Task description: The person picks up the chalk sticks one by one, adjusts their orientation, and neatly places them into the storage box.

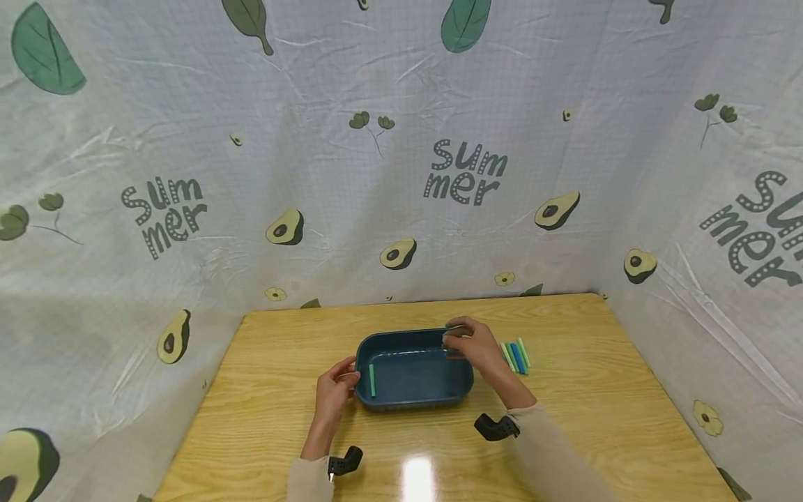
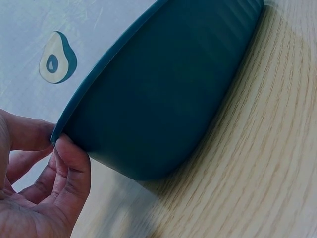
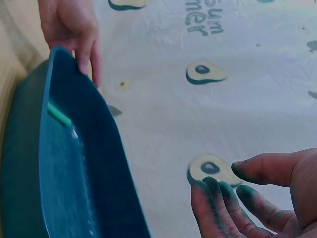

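A dark teal plastic basin (image 1: pixel 410 380) stands on the table, a green chalk stick (image 1: pixel 372 381) lying inside at its left end. My left hand (image 1: pixel 332 390) pinches the left rim between thumb and fingers; the left wrist view shows the grip on the basin's edge (image 2: pixel 99 69). Over the far right corner hovers my right hand (image 1: pixel 478 345), its fingers loosely bent with nothing between thumb and fingertips. Green smudges cover those fingertips (image 3: pixel 210 184) in the right wrist view.
Several green chalk sticks and a blue chalk stick (image 1: pixel 518 358) lie side by side on the table right of the basin, partly behind my right wrist. The wooden table (image 1: pixel 251 432) meets a white patterned sheet (image 1: pixel 351 209) at the back and sides.
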Demonstrator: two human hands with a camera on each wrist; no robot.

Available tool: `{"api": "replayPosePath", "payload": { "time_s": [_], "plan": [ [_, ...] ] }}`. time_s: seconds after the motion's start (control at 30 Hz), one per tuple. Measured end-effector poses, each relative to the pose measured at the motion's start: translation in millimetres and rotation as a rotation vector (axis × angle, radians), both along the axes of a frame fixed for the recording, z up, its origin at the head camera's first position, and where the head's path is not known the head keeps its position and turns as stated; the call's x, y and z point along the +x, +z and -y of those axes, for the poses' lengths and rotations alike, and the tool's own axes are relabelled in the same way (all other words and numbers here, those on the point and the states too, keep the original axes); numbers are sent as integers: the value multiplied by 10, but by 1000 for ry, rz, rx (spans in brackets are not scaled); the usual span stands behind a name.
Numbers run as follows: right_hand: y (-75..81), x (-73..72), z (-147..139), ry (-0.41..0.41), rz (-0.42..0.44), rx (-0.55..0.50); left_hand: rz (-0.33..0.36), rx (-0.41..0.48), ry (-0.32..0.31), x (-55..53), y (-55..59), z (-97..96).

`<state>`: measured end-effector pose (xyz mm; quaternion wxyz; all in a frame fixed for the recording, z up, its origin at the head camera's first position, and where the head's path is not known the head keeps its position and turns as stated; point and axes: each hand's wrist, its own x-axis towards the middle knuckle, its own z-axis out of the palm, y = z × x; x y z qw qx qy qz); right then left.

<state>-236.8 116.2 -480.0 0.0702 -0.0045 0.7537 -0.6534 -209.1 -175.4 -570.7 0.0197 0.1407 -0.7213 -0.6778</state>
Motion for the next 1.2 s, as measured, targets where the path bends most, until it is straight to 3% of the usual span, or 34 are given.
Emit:
{"api": "replayPosePath", "payload": {
  "time_s": [0.23, 0.77, 1.0, 1.2],
  "plan": [
    [34, 67, -302, -45, -52, 63, 4, -5, -3, 18, 10, 4],
    [-105, 176, -1036, -175, -44, 197, -8, 24, -2, 32, -11, -20],
    [-236, 244, -1161, -229, -53, 258, -102, 45, 1, 58, -35, -10],
    [-356, 256, -1227, -302, -56, 273, -21, 28, -1, 24, -14, -17]
  ]
}}
